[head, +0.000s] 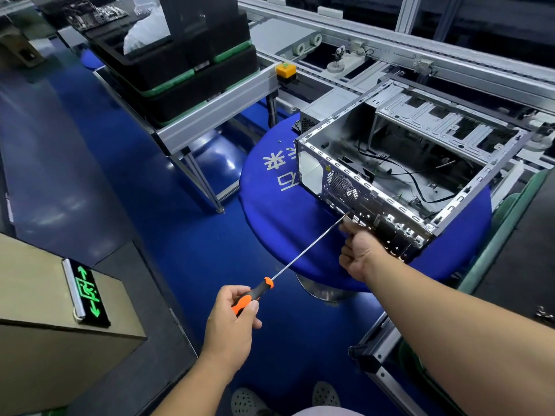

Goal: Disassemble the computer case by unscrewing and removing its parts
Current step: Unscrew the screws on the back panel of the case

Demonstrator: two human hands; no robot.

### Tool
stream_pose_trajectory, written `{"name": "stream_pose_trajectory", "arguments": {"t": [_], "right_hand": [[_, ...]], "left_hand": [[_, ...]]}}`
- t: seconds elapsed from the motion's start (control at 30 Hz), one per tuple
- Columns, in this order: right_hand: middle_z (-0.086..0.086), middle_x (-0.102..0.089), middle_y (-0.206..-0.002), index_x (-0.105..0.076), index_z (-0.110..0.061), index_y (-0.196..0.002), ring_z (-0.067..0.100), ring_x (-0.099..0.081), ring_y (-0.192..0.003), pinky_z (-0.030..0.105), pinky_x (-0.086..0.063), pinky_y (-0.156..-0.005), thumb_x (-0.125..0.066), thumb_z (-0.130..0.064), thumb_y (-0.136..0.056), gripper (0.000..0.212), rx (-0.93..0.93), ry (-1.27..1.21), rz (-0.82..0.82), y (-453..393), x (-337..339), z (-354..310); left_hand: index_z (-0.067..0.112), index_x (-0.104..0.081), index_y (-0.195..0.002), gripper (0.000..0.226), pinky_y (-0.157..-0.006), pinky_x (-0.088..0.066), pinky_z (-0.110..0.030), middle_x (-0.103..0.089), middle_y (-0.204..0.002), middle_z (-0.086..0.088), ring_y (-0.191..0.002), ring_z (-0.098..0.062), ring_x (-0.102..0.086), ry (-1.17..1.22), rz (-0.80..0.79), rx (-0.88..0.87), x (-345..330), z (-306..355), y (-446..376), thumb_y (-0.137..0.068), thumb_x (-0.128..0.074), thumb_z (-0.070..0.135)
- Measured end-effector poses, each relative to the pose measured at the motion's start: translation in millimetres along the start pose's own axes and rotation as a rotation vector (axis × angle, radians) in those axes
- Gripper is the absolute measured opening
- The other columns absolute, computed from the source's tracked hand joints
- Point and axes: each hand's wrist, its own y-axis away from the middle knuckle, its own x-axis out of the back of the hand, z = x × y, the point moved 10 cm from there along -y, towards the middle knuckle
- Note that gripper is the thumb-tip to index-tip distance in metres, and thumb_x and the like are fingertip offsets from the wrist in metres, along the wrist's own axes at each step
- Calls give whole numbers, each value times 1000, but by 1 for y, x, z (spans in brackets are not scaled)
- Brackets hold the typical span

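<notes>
An open metal computer case [420,163] lies on a round blue table [270,205], its rear panel facing me. My left hand [231,322] grips the orange-and-black handle of a long screwdriver [306,256]. The thin shaft runs up and right to the rear panel, and its tip meets the panel below the round fan grille [342,186]. My right hand [360,253] has its fingers curled at the rear panel close to the shaft's tip. What its fingertips touch or hold is hidden. Black cables lie inside the case.
A small loose screw [279,141] lies on the blue table's far side. A conveyor line [390,55] runs behind the case. Stacked black trays [180,64] sit on an aluminium frame to the left. A beige box with a green exit sign [87,292] stands at lower left.
</notes>
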Motion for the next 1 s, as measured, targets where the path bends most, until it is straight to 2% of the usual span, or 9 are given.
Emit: {"name": "stream_pose_trajectory", "arguments": {"t": [0.13,0.2,0.37,0.5,0.6,0.67,0.73,0.87,1.0], "right_hand": [[-6,-53,-64,-65,-18,-81,16,-45,-58,29,-34,-52,-68,-42,-86,25,392,409,184,46,7,-53],[-14,-50,-55,-56,-20,-68,8,-44,-54,25,-36,-50,-66,-41,-84,29,728,542,83,88,-25,-97],[-18,-52,-49,-55,-24,-62,-1,-46,-48,21,-43,-49,-67,-33,-84,26,1146,470,-14,146,-65,-209],[-4,-68,-74,-65,-22,-80,17,-66,-73,33,-53,-63,-64,-34,-86,14,998,860,204,92,-48,-263],[13,-73,-96,-69,-5,-95,33,-68,-89,40,-55,-78,-66,-49,-91,44,728,1207,229,32,-23,-251],[5,-68,-102,-64,-11,-95,26,-61,-90,35,-47,-83,-63,-69,-87,58,627,1286,125,11,-16,-232],[-4,-66,-90,-67,-17,-87,17,-59,-83,31,-42,-79,-63,-76,-83,59,606,1301,47,3,-15,-217],[-7,-55,-49,-67,-10,-74,17,-52,-55,29,-39,-55,-73,-54,-88,47,732,1295,28,4,-20,-208],[-6,-61,-50,-71,-13,-76,1,-48,-40,26,-42,-52,-78,-41,-87,31,825,1215,-19,6,-23,-209]], "left_hand": [[23,-65,-110,8,-54,-47,-29,-77,-88,-3,-62,-15,-68,197,-54,125,-6,-10,-4,-105,-60,26],[13,-65,-109,29,-46,-40,-27,-75,-79,-8,-57,-18,-63,304,-103,219,-11,-16,-4,-108,-55,40],[12,-69,-114,50,-42,-35,-25,-66,-66,-10,-50,-20,-57,412,-95,333,-15,-21,-3,-106,-49,58],[14,-71,-116,50,-43,-35,-26,-64,-66,-9,-50,-20,-57,459,-88,349,-14,-18,-2,-106,-50,57],[14,-71,-116,50,-42,-37,-26,-65,-67,-10,-51,-20,-57,454,-88,347,-12,-16,-1,-106,-49,58],[15,-71,-116,49,-42,-37,-26,-65,-67,-10,-51,-20,-57,452,-96,345,-12,-14,-1,-106,-48,58],[15,-71,-115,48,-43,-38,-26,-65,-67,-11,-52,-20,-58,452,-100,347,-12,-14,-1,-107,-48,57],[14,-66,-117,31,-46,-38,-28,-66,-72,-13,-56,-22,-58,492,-133,332,-12,-12,-1,-107,-56,42],[8,-56,-123,24,-50,-42,-27,-73,-84,-13,-60,-17,-59,505,-169,285,-13,-10,-1,-105,-63,21]]}}
